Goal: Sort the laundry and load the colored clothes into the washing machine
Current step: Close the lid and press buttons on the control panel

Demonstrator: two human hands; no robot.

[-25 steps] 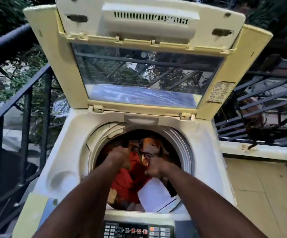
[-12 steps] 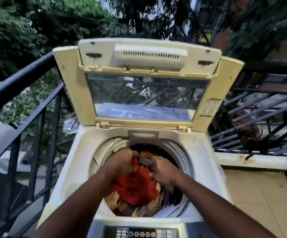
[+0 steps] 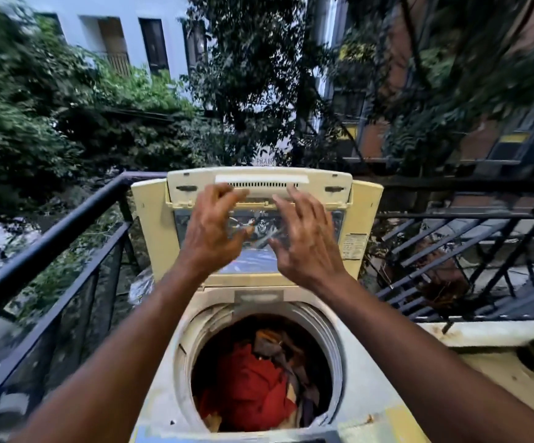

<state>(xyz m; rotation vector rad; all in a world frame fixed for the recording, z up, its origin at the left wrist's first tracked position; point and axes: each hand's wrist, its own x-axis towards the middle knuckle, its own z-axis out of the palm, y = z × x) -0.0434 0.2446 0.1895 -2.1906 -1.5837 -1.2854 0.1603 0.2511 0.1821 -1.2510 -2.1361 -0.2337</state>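
Left hand (image 3: 213,231) and right hand (image 3: 307,238): both raised in front of the upright lid (image 3: 259,187), fingers spread and lightly bent, holding nothing. Motion blur hides whether any fingertip touches the lid's upper edge; the palms appear clear of it. Lid: folded, standing open at the back of the washer (image 3: 364,372), its clear panel partly hidden behind the hands. Drum (image 3: 332,340): open below the forearms, holding the clothes (image 3: 252,385), a red garment uppermost with brown and dark pieces beside it, all lying below the rim. Railing (image 3: 54,238): runs along the left side and behind the washer.

Judgement: loading appears finished and closing the lid is likely the step in hand. Risks: a hinged, folded lid pulled unevenly could buckle at its fold or drop fast onto fingers. Any fabric riding up to the rim would be trapped under it.
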